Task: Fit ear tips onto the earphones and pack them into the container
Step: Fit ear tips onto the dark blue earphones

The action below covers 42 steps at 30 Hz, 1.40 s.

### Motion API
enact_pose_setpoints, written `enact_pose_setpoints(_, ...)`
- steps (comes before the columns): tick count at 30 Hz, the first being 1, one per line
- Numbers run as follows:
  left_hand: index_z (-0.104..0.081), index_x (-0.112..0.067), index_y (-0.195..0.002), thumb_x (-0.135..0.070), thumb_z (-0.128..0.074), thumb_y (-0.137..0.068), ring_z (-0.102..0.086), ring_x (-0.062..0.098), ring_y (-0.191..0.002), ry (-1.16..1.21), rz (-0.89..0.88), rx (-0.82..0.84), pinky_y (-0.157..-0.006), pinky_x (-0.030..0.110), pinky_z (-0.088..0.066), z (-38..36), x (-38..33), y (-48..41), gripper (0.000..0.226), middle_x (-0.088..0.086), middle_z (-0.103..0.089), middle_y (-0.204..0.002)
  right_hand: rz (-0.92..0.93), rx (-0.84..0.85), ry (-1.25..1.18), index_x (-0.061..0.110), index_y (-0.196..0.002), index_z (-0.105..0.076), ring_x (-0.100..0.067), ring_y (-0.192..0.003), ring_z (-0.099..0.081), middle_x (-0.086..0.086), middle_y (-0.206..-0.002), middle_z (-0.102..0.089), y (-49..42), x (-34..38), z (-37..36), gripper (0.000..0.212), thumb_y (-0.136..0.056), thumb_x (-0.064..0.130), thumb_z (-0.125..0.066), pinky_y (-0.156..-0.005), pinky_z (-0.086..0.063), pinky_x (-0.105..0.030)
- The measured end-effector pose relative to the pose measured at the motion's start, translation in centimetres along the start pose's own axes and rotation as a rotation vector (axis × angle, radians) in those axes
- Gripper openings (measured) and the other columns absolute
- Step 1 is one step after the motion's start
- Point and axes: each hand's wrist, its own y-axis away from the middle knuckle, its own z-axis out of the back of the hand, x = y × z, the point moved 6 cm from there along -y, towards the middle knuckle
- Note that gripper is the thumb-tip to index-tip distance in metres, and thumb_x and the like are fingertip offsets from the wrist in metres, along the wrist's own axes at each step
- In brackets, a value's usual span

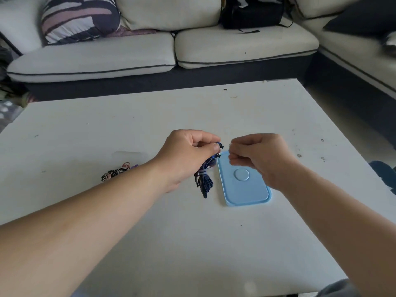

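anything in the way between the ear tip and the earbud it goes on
Nothing visible. The left hand pinches the blue earphones with a bud poking toward the ear tip pinched in the right hand, and the gap between them is open. The blue lid lies below, not between.

Soft, fairly bright daylight lies even across the white table [214, 108], with faint shadows beneath the forearms. The right hand [257, 159] is motion-blurred. Beyond the hands, the sofa [128, 58] bows and smears toward the corners.
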Motion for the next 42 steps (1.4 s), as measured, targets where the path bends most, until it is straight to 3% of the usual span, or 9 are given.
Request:
enact_pose_setpoints(3,-0.079,-0.018,-0.103,-0.01,-0.074,-0.093,-0.076,0.008,-0.078,-0.028,-0.044,-0.036,-0.066,0.015,-0.056,1.0,-0.4,0.4,0.013,0.0,-0.081,-0.09,-0.088,0.169,-0.199,-0.008,-0.1,-0.073,-0.029,-0.081,-0.076,-0.022,-0.09,-0.076,2.0,0.2,-2.5,0.016,-0.085,-0.004,-0.076,-0.078,-0.063,-0.032)
enact_pose_setpoints(6,-0.079,-0.019,-0.103,-0.011,-0.075,-0.092,-0.077,0.006,-0.082,-0.001,-0.065,-0.055,-0.066,0.013,-0.054,2.0,-0.8,0.8,0.014,-0.002,-0.081,-0.09,-0.106,0.23,-0.296,-0.007,-0.099,-0.072,-0.026,-0.081,-0.075,-0.018,-0.088,-0.074,2.5,0.4,-3.3,0.013,-0.086,-0.005,-0.073,-0.075,-0.062,-0.029)
enact_pose_setpoints(13,-0.079,-0.022,-0.108,-0.012,-0.074,-0.094,-0.075,0.002,-0.087,-0.018,-0.107,-0.061,-0.072,0.008,-0.053,3.1,-1.0,1.0,0.018,-0.008,-0.081,-0.093,-0.074,0.414,-0.368,0.0,-0.092,-0.07,-0.018,-0.077,-0.072,-0.012,-0.085,-0.072,2.8,1.1,-4.8,0.016,-0.079,0.01,-0.071,-0.072,-0.061,-0.024)
enact_pose_setpoints(17,-0.08,-0.025,-0.109,-0.014,-0.074,-0.093,-0.074,0.002,-0.094,-0.036,-0.15,-0.062,-0.084,0.01,-0.055,3.1,-1.3,0.8,0.02,-0.008,-0.08,-0.097,-0.075,0.427,-0.363,0.0,-0.092,-0.07,-0.017,-0.075,-0.071,-0.011,-0.082,-0.069,2.5,0.7,-5.3,0.015,-0.08,0.009,-0.07,-0.072,-0.06,-0.024)
enact_pose_setpoints(31,-0.079,-0.026,-0.108,-0.014,-0.073,-0.095,-0.074,-0.001,-0.091,-0.09,-0.167,-0.112,-0.086,0.013,-0.057,2.9,-1.2,0.6,0.019,-0.01,-0.079,-0.098,-0.039,0.445,-0.396,0.003,-0.091,-0.068,-0.017,-0.077,-0.068,-0.009,-0.085,-0.067,2.3,0.8,-5.7,0.009,-0.086,0.011,-0.067,-0.073,-0.059,-0.024)
enact_pose_setpoints(35,-0.08,-0.024,-0.103,-0.014,-0.071,-0.096,-0.075,0.004,-0.085,-0.098,-0.156,-0.122,-0.079,0.016,-0.059,2.7,-1.2,0.5,0.015,-0.007,-0.08,-0.09,-0.015,0.416,-0.375,0.002,-0.091,-0.068,-0.019,-0.078,-0.068,-0.011,-0.085,-0.067,2.3,0.8,-5.5,0.009,-0.097,0.005,-0.061,-0.072,-0.059,-0.026)
enact_pose_setpoints(42,-0.077,-0.023,-0.099,-0.014,-0.067,-0.098,-0.073,0.003,-0.076,-0.12,-0.139,-0.156,-0.065,0.014,-0.056,2.2,-1.5,0.6,0.013,-0.003,-0.078,-0.088,0.029,0.385,-0.366,0.002,-0.091,-0.068,-0.021,-0.077,-0.067,-0.013,-0.084,-0.067,2.6,0.9,-5.7,0.011,-0.098,0.004,-0.061,-0.071,-0.059,-0.027)
